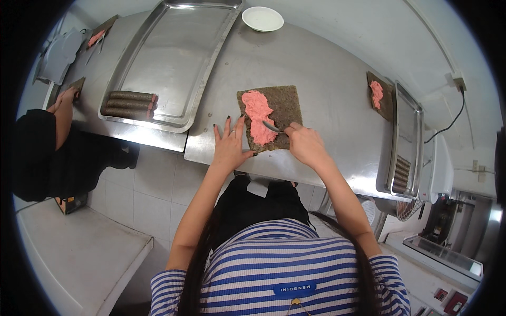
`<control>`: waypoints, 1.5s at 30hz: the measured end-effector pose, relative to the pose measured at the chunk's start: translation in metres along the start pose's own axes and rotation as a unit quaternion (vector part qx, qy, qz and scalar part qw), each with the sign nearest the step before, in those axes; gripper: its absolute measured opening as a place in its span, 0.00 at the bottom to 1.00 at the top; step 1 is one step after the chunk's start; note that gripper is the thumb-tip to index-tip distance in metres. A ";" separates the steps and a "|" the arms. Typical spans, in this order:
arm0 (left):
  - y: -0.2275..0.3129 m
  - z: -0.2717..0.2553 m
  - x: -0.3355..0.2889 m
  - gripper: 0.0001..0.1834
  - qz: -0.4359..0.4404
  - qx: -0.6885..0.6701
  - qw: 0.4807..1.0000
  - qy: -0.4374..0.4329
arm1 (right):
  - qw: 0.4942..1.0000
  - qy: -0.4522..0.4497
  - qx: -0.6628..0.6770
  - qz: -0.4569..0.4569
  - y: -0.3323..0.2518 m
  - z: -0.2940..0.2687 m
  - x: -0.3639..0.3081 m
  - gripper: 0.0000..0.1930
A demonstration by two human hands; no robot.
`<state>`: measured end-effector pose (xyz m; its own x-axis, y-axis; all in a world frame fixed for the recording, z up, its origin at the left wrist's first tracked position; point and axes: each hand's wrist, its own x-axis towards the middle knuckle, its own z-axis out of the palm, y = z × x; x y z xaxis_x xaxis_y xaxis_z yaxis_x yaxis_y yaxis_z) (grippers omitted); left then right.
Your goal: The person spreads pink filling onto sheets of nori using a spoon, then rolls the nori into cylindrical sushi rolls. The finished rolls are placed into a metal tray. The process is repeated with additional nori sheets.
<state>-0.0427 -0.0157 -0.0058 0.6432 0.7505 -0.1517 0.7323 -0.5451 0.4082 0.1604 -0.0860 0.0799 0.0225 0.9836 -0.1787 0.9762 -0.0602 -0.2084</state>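
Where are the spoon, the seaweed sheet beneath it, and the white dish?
Spoon (pixel 271 126), head view: its bowl.
Seaweed sheet (pixel 286 105), head view: bare upper right.
White dish (pixel 262 19), head view: its inside.

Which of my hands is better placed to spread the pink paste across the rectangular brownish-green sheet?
Probably your right hand: it holds a silver metal spoon with its bowl at the paste. Your left hand holds no tool and rests at the left edge of the sheet.
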 end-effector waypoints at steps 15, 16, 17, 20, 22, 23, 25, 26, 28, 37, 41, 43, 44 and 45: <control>0.003 -0.005 -0.001 0.57 0.000 -0.011 1.000 0.007 | 0.994 0.008 -0.075 -0.075 -0.015 0.043 -0.016 0.08; 0.004 -0.006 -0.001 0.57 0.002 -0.012 1.000 0.009 | 0.993 0.018 -0.078 -0.083 -0.016 0.046 -0.018 0.08; 0.004 -0.006 -0.001 0.57 0.002 -0.014 1.000 0.011 | 0.992 0.027 -0.080 -0.092 -0.016 0.050 -0.020 0.08; 0.002 -0.003 -0.001 0.57 0.006 -0.016 0.999 0.030 | 0.989 0.033 -0.093 -0.112 -0.017 0.052 -0.022 0.07; 0.003 -0.003 -0.001 0.57 0.006 -0.015 0.999 0.031 | 0.988 0.024 -0.096 -0.116 -0.017 0.050 -0.022 0.07; 0.003 -0.004 -0.001 0.57 0.005 -0.014 0.999 0.032 | 0.989 0.016 -0.095 -0.115 -0.016 0.046 -0.021 0.07; 0.004 -0.006 0.000 0.57 -0.004 -0.018 1.000 0.016 | 0.991 -0.002 -0.081 -0.110 -0.015 0.033 -0.020 0.06; 0.004 -0.007 0.000 0.57 -0.010 -0.020 1.000 0.008 | 0.992 -0.013 -0.069 -0.107 -0.014 0.023 -0.020 0.06; 0.004 -0.007 0.000 0.57 -0.013 -0.017 1.000 0.008 | 0.993 -0.026 -0.052 -0.101 -0.013 0.002 -0.019 0.06; 0.005 -0.009 0.003 0.58 -0.008 -0.014 1.000 0.001 | 0.974 0.070 -0.132 -0.168 0.003 0.011 0.008 0.06; 0.001 -0.003 0.005 0.60 0.017 -0.024 0.998 0.054 | 0.979 0.059 -0.139 -0.138 0.010 0.027 0.032 0.09; 0.000 -0.004 0.004 0.60 0.009 -0.017 0.999 0.037 | 0.979 0.072 -0.134 -0.135 0.012 0.028 0.041 0.09; 0.001 -0.006 0.004 0.60 0.006 -0.014 0.999 0.029 | 0.979 0.084 -0.130 -0.135 0.010 0.026 0.045 0.09; 0.000 -0.005 0.005 0.61 0.006 -0.011 1.000 0.028 | 0.978 0.096 -0.125 -0.135 0.010 0.025 0.049 0.09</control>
<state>-0.0407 -0.0102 -0.0015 0.6376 0.7644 -0.0962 0.7192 -0.5457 0.4300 0.1656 -0.0423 0.0452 -0.2271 0.9731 0.0385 0.9738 0.2263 0.0233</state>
